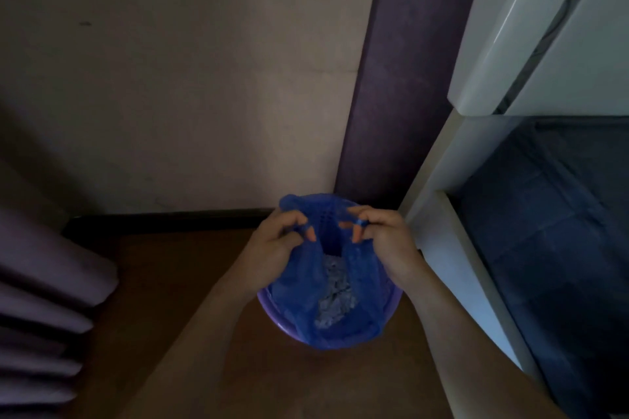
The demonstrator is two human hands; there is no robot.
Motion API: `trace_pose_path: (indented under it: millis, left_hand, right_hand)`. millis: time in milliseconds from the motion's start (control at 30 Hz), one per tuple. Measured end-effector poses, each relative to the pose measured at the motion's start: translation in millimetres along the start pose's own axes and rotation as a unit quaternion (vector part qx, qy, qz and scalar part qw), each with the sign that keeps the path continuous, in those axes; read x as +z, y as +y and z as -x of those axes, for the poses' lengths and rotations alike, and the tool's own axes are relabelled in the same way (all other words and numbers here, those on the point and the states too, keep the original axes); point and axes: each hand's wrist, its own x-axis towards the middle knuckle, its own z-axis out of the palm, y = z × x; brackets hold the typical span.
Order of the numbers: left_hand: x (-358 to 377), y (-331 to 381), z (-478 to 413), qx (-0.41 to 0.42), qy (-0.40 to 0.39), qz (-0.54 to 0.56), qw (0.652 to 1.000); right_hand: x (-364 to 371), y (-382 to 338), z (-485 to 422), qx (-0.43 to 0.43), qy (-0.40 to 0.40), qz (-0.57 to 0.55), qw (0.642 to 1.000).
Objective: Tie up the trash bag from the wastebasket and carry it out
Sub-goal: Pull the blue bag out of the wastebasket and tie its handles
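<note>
A blue plastic trash bag [343,326] sits inside a round purple wastebasket [263,308] on the floor by the wall. Pale crumpled trash [335,303] shows through the bag's open mouth. My left hand [275,248] pinches the left side of the bag's top edge, with a strip of plastic wound over a finger. On the right side, my right hand [383,241] grips the edge the same way. Both hands hold the plastic up above the basket, about a hand's width apart.
A brown floor [170,299] spreads to the left. Purple curtain folds [44,299] hang at the left edge. A white shelf unit [439,214] stands close on the right, a dark purple wall strip [391,95] behind the basket.
</note>
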Motion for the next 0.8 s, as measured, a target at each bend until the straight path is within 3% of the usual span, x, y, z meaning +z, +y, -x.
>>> trace_pose_path:
  millis: [200,300,500,667,733,800]
  left_hand:
    - [-4,-2,22,0.083,-0.043,-0.034,0.995]
    - [-6,0,34,0.092,-0.034,-0.036,0.995]
    - [-21,3,61,0.003,0.052,-0.011,0.999]
    - [-17,0,94,-0.069,0.049,-0.008,0.996]
    - [-13,3,102,-0.1,0.056,-0.039,0.993]
    - [-7,10,107,-0.138,0.047,0.014,0.989]
  right_hand:
    - [-11,-11,10,-0.019,-0.076,-0.008,0.997]
    - [-17,-24,21,-0.051,-0.071,0.08,0.993]
    - [-45,-24,32,-0.038,0.005,0.236,0.971]
    - [-59,-12,53,0.055,0.009,0.227,0.972]
    - [-53,-10,65,0.082,-0.003,0.196,0.977]
    - [-46,-15,79,0.112,0.0,0.13,0.985]
